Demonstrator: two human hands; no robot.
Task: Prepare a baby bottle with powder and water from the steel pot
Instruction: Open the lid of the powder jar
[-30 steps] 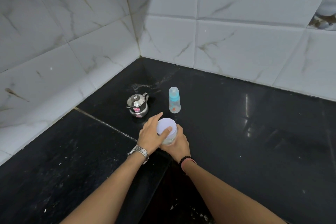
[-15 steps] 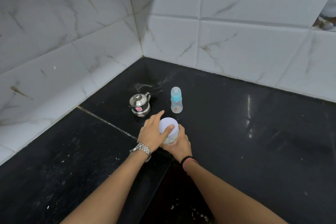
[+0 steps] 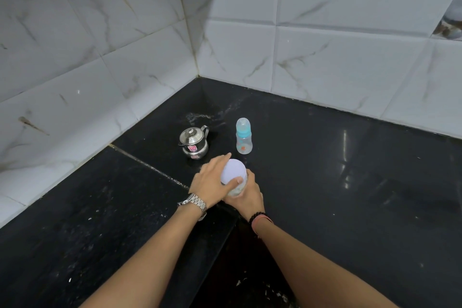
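Here, going left to right across the black polished stone counter (image 3: 350, 182), the first container is the steel pot (image 3: 193, 141), at about eleven o'clock from the hands. It is small, round-bellied and shiny, with a domed lid and knob still on, a loop handle at its far right side and a pink sticker on its front. Its contents are hidden by the lid.

Next comes the left hand (image 3: 211, 182), a metal-link watch (image 3: 193, 204) on its wrist. Its fingers and thumb curve round the pale lavender lid (image 3: 233, 170) of a clear jar (image 3: 238, 186), gripping that smooth, round, flat cap from the left. The jar stands on the counter and seems to hold something whitish, though the hands cover most of it. The right hand (image 3: 247, 199), with dark beads and a pink band at the wrist, wraps round the jar's lower body from the near side.

At one o'clock from the jar, near it but apart, the baby bottle (image 3: 243, 135) stands upright: clear plastic with a slight waist, a blue collar, a translucent domed cap and a small orange print low on the front. It looks empty. The pot stands well to its left.

White marble-patterned tiles (image 3: 100, 57) line both walls meeting at twelve o'clock.
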